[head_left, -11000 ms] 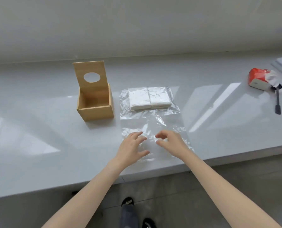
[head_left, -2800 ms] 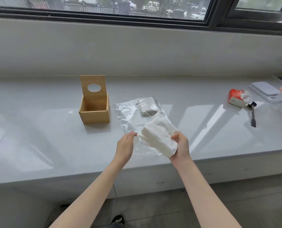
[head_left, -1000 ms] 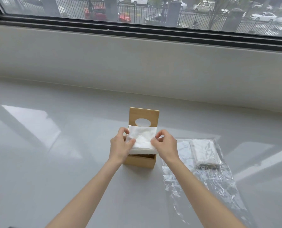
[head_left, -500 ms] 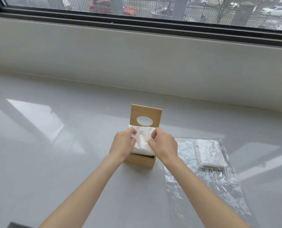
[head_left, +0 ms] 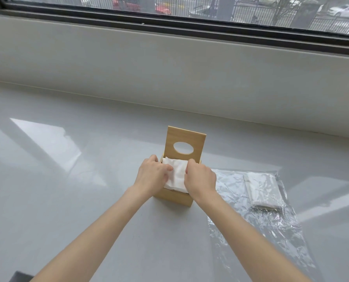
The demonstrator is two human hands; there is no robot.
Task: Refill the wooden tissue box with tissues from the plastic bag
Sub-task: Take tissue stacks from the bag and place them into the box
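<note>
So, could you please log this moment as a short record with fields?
Box: light wooden tissue box, hinged lid with oval hole standing open
Tissues: white tissue stack sitting in box top
Left hand: fingers pressing the stack
Right hand: fingers curled on the stack
Bag: clear plastic bag right of box, second tissue pack inside

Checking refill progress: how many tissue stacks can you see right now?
2. One tissue stack sits in the wooden box under both hands; the other stack lies in the plastic bag to its right.
</note>
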